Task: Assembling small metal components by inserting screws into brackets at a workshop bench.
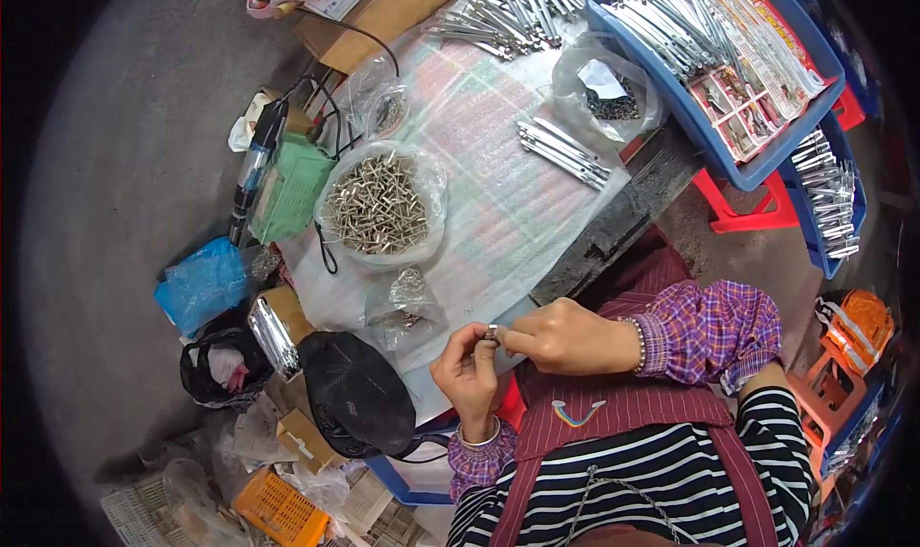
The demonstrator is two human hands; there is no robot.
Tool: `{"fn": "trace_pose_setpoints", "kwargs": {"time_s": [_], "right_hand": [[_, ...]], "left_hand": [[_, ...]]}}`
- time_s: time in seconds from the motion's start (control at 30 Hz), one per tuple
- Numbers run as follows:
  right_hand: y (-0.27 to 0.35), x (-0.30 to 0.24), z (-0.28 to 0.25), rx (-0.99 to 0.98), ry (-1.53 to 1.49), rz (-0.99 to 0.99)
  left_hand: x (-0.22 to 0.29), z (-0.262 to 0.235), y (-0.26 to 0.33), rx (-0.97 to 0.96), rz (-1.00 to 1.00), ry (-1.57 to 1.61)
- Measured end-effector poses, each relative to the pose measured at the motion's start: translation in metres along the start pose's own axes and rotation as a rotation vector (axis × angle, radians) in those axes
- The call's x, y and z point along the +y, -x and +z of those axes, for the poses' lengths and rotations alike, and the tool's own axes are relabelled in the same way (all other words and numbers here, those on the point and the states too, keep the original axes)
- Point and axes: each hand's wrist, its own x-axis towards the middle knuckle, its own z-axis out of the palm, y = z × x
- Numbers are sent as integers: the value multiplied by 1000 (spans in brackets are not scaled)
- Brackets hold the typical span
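Note:
My left hand (pixel 466 372) pinches a small shiny metal part (pixel 492 331) just off the near edge of the table. From the right, my right hand (pixel 572 337) closes on the same part, its fingertips meeting those of the left. The part is too small to name, and fingers hide some of it. Nearest to my hands on the table is a small clear bag (pixel 407 312) of little metal pieces. Beyond it stands an open plastic bag (pixel 436 202) full of rivet-like metal pins (pixel 379 205). Several slim chrome rods (pixel 563 154) lie side by side on the right of the table.
A power screwdriver (pixel 257 159) with a cord lies at the left edge beside a green box (pixel 292 190). A black cap (pixel 356 394) sits at the near left. At the back right, a blue tray (pixel 738 173) holds metal rods and printed sheets. A bag of dark screws (pixel 613 104) stands nearby.

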Motion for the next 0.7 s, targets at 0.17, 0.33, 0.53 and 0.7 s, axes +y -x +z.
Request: {"fn": "trace_pose_setpoints", "kwargs": {"time_s": [0.17, 0.33, 0.53, 0.7], "right_hand": [[-1, 11, 0, 62, -421, 186], [1, 10, 2, 123, -166, 64], [3, 19, -13, -133, -1073, 697], [15, 29, -14, -68, -1268, 821]], "left_hand": [[2, 5, 1, 19, -46, 35], [-5, 8, 0, 11, 27, -111], [11, 12, -2, -26, 28, -156], [29, 25, -2, -53, 161, -303]]}}
